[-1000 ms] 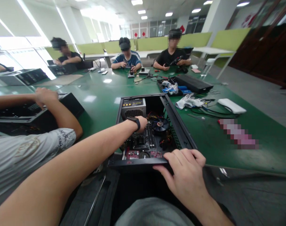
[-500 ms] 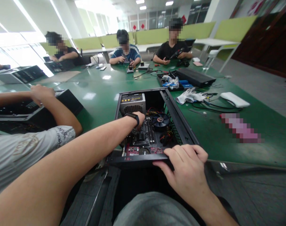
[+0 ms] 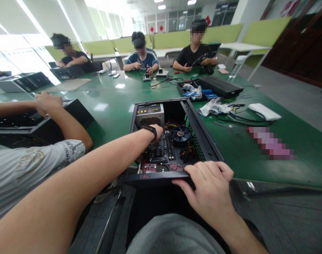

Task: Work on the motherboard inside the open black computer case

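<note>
An open black computer case lies in front of me, its near end over the table's edge. Inside, my left hand reaches down to the motherboard, just below the power supply; its fingertips are hidden, so I cannot see what they touch. A round black fan sits right of that hand, with coloured wires around it. My right hand grips the near rim of the case, thumb outside and fingers over the top edge. A red circuit board shows near that rim.
At my left a co-worker's arm reaches over another black case. White gloves, cables and a white pouch lie right on the green table. Behind them stands a black tray. Several people sit across the table.
Hardly anything differs. Both hands keep their places, the left inside the case and the right on its rim; the view has shifted very slightly.
</note>
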Demonstrator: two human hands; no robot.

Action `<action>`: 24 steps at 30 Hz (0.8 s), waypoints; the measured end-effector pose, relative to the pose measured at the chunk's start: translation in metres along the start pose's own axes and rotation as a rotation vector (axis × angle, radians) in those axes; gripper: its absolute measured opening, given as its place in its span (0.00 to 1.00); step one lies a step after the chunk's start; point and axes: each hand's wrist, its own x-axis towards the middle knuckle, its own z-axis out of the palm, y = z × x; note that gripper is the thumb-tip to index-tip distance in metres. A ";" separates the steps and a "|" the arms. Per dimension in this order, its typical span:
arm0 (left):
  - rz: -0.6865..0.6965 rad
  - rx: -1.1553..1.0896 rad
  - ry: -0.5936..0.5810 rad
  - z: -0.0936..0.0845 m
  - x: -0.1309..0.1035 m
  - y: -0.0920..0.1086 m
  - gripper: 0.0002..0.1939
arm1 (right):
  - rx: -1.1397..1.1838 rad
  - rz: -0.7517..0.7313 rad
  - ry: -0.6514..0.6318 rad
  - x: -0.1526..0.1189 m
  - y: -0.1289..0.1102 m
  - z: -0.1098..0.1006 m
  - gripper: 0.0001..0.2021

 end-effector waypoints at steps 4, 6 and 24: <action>-0.003 -0.017 0.003 -0.001 -0.001 0.000 0.28 | -0.001 0.003 -0.001 0.000 0.000 -0.001 0.12; -0.012 -0.028 0.003 -0.001 -0.001 0.000 0.28 | -0.002 0.006 -0.004 0.000 0.000 -0.001 0.12; 0.003 -0.064 -0.006 -0.007 -0.010 0.001 0.29 | 0.006 0.019 -0.016 0.001 -0.002 -0.002 0.12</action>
